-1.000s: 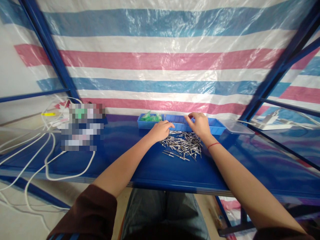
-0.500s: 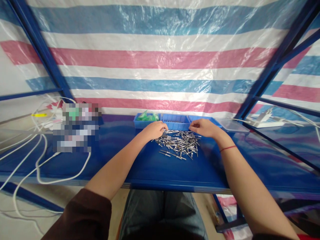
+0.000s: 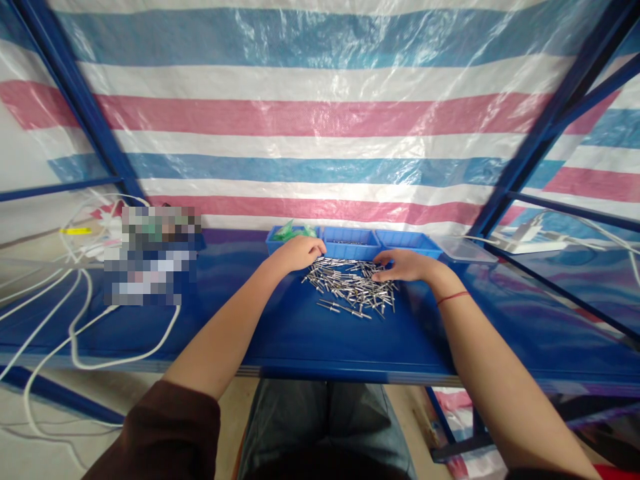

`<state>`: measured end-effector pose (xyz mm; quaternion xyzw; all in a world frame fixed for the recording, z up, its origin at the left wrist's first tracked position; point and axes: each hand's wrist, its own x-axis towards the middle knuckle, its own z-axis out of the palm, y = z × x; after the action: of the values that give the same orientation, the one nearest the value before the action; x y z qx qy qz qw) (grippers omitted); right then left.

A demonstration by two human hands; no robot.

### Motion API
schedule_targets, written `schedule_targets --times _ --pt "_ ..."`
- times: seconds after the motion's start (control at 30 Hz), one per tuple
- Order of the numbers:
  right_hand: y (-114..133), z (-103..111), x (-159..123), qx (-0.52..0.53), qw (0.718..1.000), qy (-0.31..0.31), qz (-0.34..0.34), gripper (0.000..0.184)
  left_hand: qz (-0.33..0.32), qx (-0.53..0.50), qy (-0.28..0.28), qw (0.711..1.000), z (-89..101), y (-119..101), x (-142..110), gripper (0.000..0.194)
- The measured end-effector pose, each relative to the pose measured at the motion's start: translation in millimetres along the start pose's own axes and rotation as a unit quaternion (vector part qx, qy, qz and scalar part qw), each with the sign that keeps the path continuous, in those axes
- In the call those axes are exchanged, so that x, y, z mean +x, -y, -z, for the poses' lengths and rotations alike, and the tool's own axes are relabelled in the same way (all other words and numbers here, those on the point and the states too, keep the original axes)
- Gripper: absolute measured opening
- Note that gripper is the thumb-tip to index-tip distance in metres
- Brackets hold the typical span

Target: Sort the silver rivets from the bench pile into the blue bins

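Rivets [image 3: 345, 285] point every which way, 8 o'clock from the nearer right hand [image 3: 404, 265] — fingers parted; left hand [image 3: 300, 251] curled — can't tell its grip.

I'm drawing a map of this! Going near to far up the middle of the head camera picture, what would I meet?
Blue-grey jeans, blue tabletop's front edge, pile of blind rivets, middle blue plastic bin, striped plastic sheet.
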<state>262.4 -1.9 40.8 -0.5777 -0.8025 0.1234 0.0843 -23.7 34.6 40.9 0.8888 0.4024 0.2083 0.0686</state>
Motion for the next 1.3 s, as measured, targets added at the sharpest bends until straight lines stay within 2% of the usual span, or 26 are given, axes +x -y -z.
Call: schedule_targets --times 0.07,0.27,0.47,0.8,1.07,1.3 --pt "5.7 -1.4 0.1 -0.004 1.0 0.0 -0.006 0.048 -0.003 0.001 -0.001 1.0 0.5 0.9 0.1 0.034" --pt "17.9 -1.8 0.2 -0.018 0.999 0.024 0.011 0.034 -0.014 0.008 -0.007 1.0 0.6 1.5 0.4 0.032" --pt "17.7 0.5 -1.6 -0.025 0.999 0.034 0.008 0.03 -0.016 0.014 0.001 1.0 2.6 -1.7 -0.6 0.032" --pt "-1.0 11.2 -7.5 0.058 0.997 -0.007 -0.048 0.027 -0.009 0.018 0.008 1.0 5.9 -7.3 -2.2 0.031" --pt "-6.0 19.6 -9.3 0.035 0.996 -0.084 -0.01 0.023 -0.011 0.019 0.012 1.0 6.2 -9.2 -2.6 0.03" --pt "-9.0 18.0 -6.6 0.026 0.994 -0.106 0.005 0.022 -0.017 0.018 0.011 1.0 4.9 -8.2 -2.7 0.029"
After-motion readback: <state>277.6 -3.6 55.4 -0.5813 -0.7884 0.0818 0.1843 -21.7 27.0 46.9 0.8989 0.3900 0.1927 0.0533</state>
